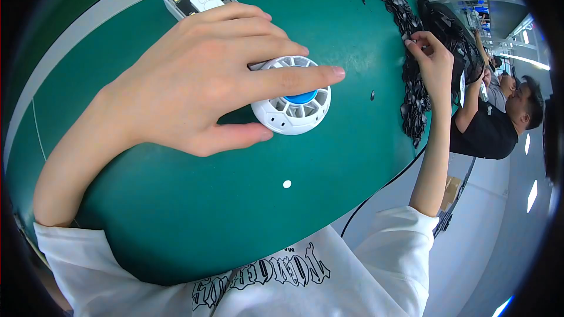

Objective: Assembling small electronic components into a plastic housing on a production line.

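A white round plastic housing [294,121] with slotted vents and a blue centre [302,97] rests on the green table. My left hand [205,76] lies over it, thumb on the near side and fingers across the top, gripping it. Part of the housing is hidden under those fingers. At the right, my right hand [433,61] reaches to a long heap of small black parts [414,100]. Its thumb and index finger are pinched together at the heap's edge, on what looks like one small black part.
A clear-cased dark board [176,7] with yellow squares lies beyond my left hand. Loose black bits [372,95] and a white dot [286,184] are on the green tabletop [235,211]. A black mesh bag [449,29] stands behind the heap. Another person [487,126] sits at the right.
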Tool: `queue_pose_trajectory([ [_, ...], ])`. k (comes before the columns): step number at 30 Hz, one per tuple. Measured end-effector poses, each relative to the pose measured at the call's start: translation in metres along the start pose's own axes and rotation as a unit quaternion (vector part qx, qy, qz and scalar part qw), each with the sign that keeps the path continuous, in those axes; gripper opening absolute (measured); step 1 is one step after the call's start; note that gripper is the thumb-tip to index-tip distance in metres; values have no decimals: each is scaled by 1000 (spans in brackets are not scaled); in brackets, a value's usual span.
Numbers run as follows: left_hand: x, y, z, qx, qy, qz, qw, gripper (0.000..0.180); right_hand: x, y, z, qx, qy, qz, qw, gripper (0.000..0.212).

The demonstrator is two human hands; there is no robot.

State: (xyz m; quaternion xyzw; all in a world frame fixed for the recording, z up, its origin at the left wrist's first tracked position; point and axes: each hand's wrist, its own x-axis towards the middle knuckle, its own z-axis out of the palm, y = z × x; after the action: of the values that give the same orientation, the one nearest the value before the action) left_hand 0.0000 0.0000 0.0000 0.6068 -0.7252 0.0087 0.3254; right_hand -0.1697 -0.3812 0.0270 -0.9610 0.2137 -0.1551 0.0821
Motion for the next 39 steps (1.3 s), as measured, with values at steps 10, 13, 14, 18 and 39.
queue_pose_trajectory([
  [10, 1, 4, 6, -12, 23, 7, 1000, 76, -1, -9, -4, 79, 6, -23, 997, 10],
  [13, 0, 3, 13, -6, 36, -1, 999, 75, -28, -56, -12, 67, 68, -178, 979, 12],
  [14, 0, 1, 14, 2, 45, 6, 999, 75, -40, -71, -16, 46, 96, -239, 965, 15],
  [18, 0, 3, 30, 44, 72, -1, 996, 72, -86, -110, -20, 63, 141, -381, 912, 26],
  [39, -16, -3, 16, 44, 149, 37, 987, 57, -94, -201, -24, 246, -87, -262, 929, 18],
])
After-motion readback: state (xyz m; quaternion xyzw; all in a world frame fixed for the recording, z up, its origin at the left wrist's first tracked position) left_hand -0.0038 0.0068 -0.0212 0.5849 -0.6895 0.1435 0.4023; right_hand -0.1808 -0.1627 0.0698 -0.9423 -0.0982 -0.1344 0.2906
